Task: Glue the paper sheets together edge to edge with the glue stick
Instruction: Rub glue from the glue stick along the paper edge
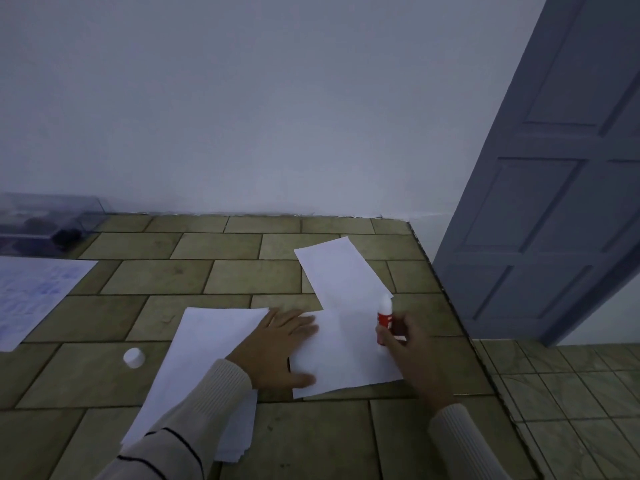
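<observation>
Left hand (273,348): fingers straight, pressed flat across the stack (204,358) and the near sheet (346,362).
Right hand (412,355): curled round the glue stick (384,320), over that sheet's right side.
Risk: the sheet may skid or crease if the pressing slackens.
Stick axis: long axis runs away from the person, white end toward the far sheet (341,271).

A white paper sheet (346,358) is pressed by the flat left hand (273,348), with a red-and-white glue stick (384,318) gripped by the right hand (414,355) at three o'clock.
</observation>
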